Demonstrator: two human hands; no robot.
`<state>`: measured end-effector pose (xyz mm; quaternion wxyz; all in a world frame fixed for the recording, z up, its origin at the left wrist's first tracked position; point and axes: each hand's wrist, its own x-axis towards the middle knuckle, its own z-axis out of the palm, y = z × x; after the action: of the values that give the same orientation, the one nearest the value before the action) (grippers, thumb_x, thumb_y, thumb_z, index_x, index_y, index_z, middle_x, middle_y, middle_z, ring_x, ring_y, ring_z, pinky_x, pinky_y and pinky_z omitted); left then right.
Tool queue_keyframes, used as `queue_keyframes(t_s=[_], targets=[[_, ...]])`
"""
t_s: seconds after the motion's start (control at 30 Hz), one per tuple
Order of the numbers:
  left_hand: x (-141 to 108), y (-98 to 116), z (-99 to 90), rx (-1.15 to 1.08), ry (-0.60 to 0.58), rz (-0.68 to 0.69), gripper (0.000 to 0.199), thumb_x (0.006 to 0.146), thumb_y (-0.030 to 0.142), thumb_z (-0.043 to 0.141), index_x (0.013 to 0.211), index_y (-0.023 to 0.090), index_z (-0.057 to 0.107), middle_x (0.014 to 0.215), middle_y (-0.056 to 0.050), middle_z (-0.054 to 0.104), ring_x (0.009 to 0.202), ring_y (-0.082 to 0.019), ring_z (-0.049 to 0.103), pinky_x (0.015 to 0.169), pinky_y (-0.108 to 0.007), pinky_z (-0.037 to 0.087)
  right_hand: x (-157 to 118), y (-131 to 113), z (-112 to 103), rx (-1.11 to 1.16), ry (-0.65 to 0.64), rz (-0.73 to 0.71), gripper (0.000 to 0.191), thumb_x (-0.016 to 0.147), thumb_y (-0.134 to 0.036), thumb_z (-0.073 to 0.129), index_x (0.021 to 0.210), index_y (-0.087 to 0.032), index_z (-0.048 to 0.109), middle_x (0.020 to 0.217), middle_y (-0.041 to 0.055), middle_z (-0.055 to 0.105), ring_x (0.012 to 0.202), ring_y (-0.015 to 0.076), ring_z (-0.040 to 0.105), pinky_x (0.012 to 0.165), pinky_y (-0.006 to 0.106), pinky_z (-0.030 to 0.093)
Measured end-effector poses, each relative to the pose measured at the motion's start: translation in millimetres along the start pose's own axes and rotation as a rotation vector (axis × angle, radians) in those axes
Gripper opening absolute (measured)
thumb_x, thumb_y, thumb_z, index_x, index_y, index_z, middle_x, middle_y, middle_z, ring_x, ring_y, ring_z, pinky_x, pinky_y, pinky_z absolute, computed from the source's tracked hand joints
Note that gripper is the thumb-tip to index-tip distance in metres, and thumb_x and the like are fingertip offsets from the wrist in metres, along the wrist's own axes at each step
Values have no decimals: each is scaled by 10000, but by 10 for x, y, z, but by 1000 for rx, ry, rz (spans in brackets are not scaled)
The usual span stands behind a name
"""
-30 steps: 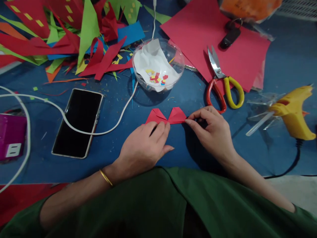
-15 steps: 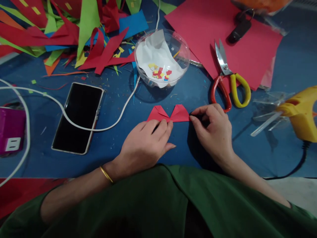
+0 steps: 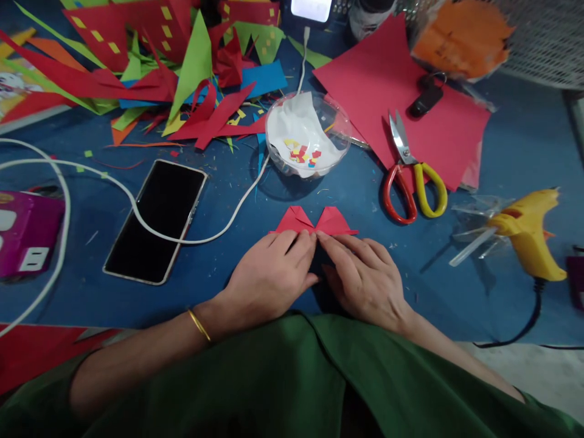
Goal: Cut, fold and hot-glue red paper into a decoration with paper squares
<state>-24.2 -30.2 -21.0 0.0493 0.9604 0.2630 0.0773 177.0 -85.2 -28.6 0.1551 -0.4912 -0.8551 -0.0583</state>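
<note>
A piece of folded red paper lies on the blue table, with two raised humps and a notch between them. My left hand lies palm down on its lower left edge, fingers stretched out. Beside it, my right hand rests flat on the lower right edge, its index fingertip touching the paper near the notch. Both hands press from above and grip nothing. The paper's lower edge is hidden under the fingers.
Scissors lie partly on red sheets. A clear bowl holds paper bits. A yellow glue gun is at right. A phone with a white cable across it lies left. Paper scraps pile up behind.
My right hand has moved left from the paper's right tip, where it was pinching, to lie flat near the middle. My left hand stays on the paper. The view has shifted slightly.
</note>
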Motion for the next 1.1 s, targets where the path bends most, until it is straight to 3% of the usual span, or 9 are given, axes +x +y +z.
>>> queue_keyframes(t_s=[0.23, 0.43, 0.83, 1.1], targets=[[12, -18, -15, 8, 13, 30, 479, 1020, 340, 536, 1310, -36, 595, 1214, -227, 708, 1016, -303, 673, 825, -408, 563, 6, -10, -23, -32, -37, 10, 358, 994, -158, 520, 1337, -75, 575, 1208, 114, 765, 1075, 227, 674, 921, 360, 434], [10, -29, -21, 30, 61, 44, 444, 1013, 356, 555, 1215, -26, 658, 1159, -209, 731, 990, -302, 686, 784, -391, 585, 10, 0, -98, 50, 141, 152, 464, 946, -137, 564, 1406, -191, 526, 1075, 66, 799, 920, 218, 724, 799, 369, 462], [13, -19, -36, 25, 50, 45, 448, 1024, 282, 505, 1272, -74, 617, 1214, -244, 717, 1019, -327, 691, 822, -420, 584, 55, -29, -51, -8, -100, 0, 377, 997, -196, 529, 1349, -69, 566, 1295, 103, 731, 1132, 242, 635, 948, 376, 423], [29, -36, -38, -20, 26, 34, 403, 1027, 278, 509, 1242, -39, 637, 1193, -225, 727, 1019, -319, 688, 787, -428, 584, 47, -11, -22, 19, -46, 29, 423, 988, -200, 523, 1401, -111, 538, 1255, 95, 751, 1125, 228, 653, 949, 366, 430]])
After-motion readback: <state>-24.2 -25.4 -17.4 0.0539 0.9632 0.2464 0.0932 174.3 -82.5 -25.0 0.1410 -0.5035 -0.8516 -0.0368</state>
